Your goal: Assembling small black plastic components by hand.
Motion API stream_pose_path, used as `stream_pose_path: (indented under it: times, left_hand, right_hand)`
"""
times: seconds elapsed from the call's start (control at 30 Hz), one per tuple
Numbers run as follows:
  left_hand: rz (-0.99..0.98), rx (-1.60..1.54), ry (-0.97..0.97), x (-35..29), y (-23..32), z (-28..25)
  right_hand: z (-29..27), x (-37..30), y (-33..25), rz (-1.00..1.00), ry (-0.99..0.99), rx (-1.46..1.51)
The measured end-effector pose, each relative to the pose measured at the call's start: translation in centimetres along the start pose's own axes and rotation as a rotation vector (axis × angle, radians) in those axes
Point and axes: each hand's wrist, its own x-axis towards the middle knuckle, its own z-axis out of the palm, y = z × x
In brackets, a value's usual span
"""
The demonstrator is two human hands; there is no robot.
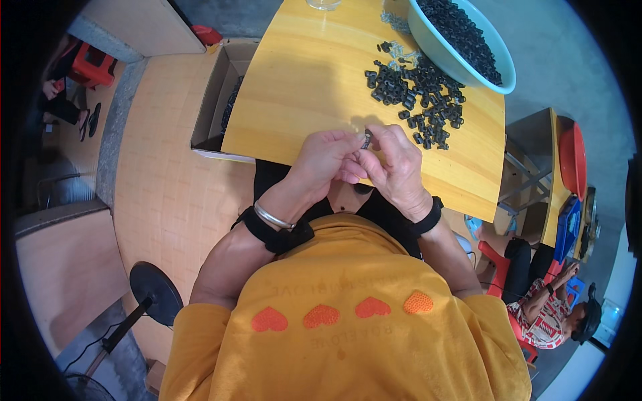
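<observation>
Over the table's near edge, my left hand [326, 159] and my right hand [396, 164] meet fingertip to fingertip. Both are closed in a pinch on a small black part [367, 138], mostly covered by the fingers. Just beyond my right hand spreads a loose pile of small black plastic parts [428, 100]. Beside that pile lie small pale, silvery pieces [399, 52], too small to name. Many more black pieces fill a light blue basin [503, 83] at the far right of the table.
The yellow wooden table [294, 87] has a clear cup [324, 3] at its far edge. A cardboard box [206, 127] holding dark items stands at its left. To the right, another person [545, 314] sits near a table with a red basin [572, 160] and a blue tray [568, 227].
</observation>
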Motion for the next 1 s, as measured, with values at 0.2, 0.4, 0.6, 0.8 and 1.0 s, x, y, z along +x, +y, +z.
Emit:
stream_pose_path:
  times: [0.2, 0.4, 0.6, 0.8, 1.0]
  left_hand:
    - [0.0, -0.009, -0.014, 0.0, -0.1, -0.1]
    - [0.033, -0.02, -0.035, 0.0, -0.6, -0.6]
    - [0.028, 0.013, -0.003, -0.3, -0.3, -0.3]
    - [0.071, 0.102, 0.077, -0.3, 0.1, -0.6]
    - [0.256, 0.152, 0.307, -0.8, 3.5, -3.7]
  right_hand:
    - [-0.2, 0.2, -0.2, -0.02, -0.011, 0.001]
    - [0.2, 0.1, -0.4, -0.105, 0.006, 0.004]
    - [0.8, -0.2, -0.8, -0.017, 0.042, 0.073]
    - [1.1, 0.0, -1.2, 0.06, 0.025, 0.102]
    - [-0.5, 0.4, -1.4, 0.132, -0.075, 0.153]
